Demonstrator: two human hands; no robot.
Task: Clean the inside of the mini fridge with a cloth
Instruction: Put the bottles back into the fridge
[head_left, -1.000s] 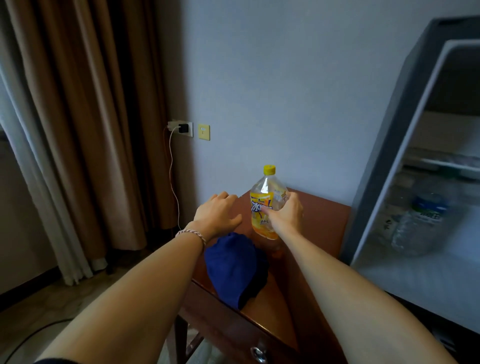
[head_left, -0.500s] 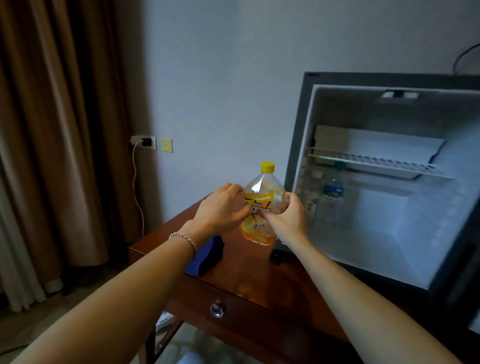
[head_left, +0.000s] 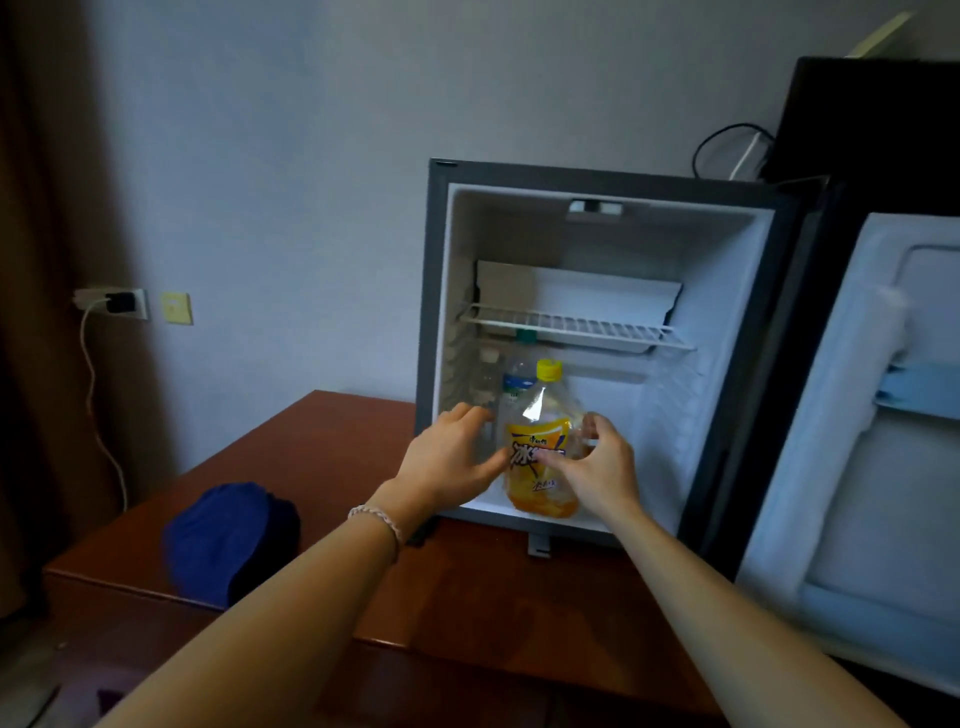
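Blue, soft cloth (head_left: 228, 535) lies bunched on the desk (head_left: 322, 467), well left of both grips; light and limp, best pinched at its top fold. Right hand (head_left: 592, 467) wraps the orange drink bottle (head_left: 540, 467) at the mini fridge (head_left: 597, 364) mouth; left hand (head_left: 447, 462) spread open beside it.

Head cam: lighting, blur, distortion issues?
Head view: dim and bluish, the curtain side nearly black; the fridge edges bow from the wide-angle lens; soft motion blur on the left hand, right hand and bottle, with a small glare patch on its shoulder.
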